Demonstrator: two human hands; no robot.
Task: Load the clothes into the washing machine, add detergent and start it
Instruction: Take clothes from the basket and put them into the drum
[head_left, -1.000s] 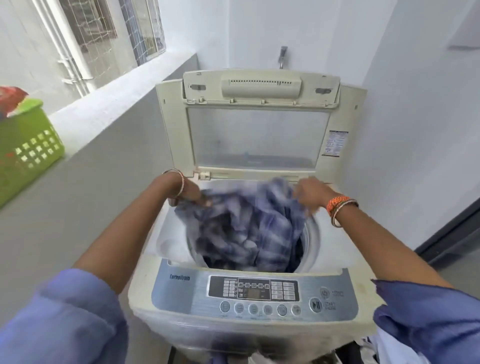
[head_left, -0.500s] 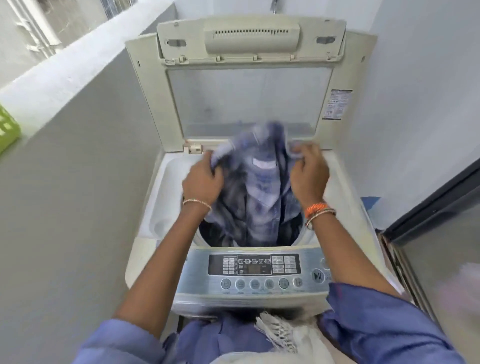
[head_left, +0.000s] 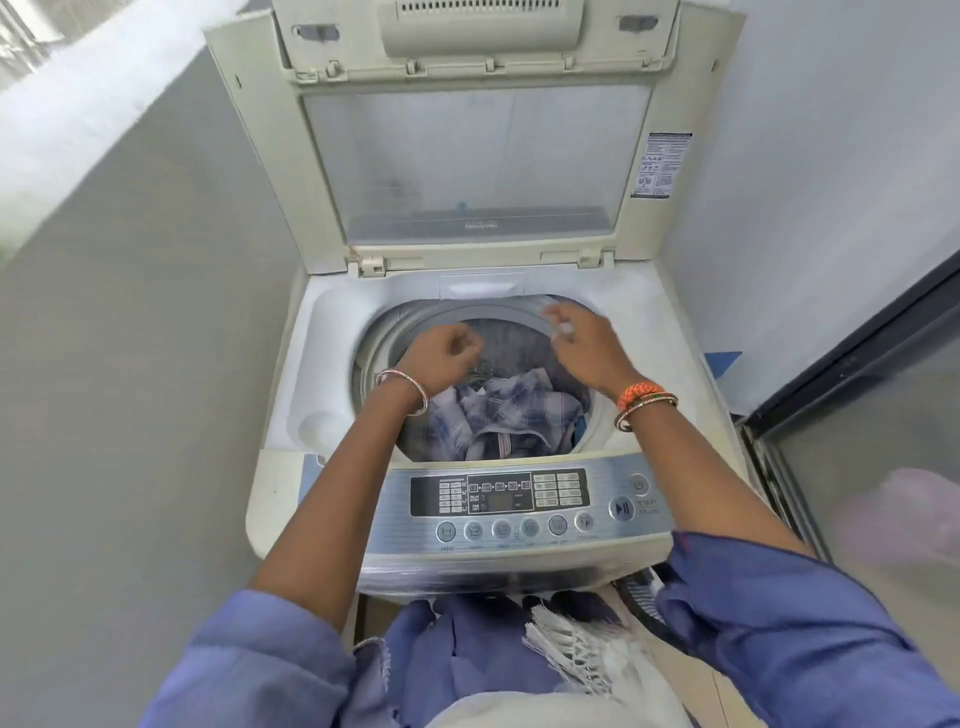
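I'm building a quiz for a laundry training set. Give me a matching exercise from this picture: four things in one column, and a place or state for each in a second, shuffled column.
Things
1. cream hinged lid of the washing machine
2. blue-and-white checked shirt
3. round start/pause button
4. left hand

Places or states
A. down inside the drum
B. raised upright
C. loosely curled above the drum, holding nothing
D. at the right end of the grey control panel

Pairs: 1-B, 2-A, 3-D, 4-C

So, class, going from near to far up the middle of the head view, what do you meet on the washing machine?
Control panel → checked shirt in the drum → far drum rim → hinge edge → raised lid's clear window → lid handle.
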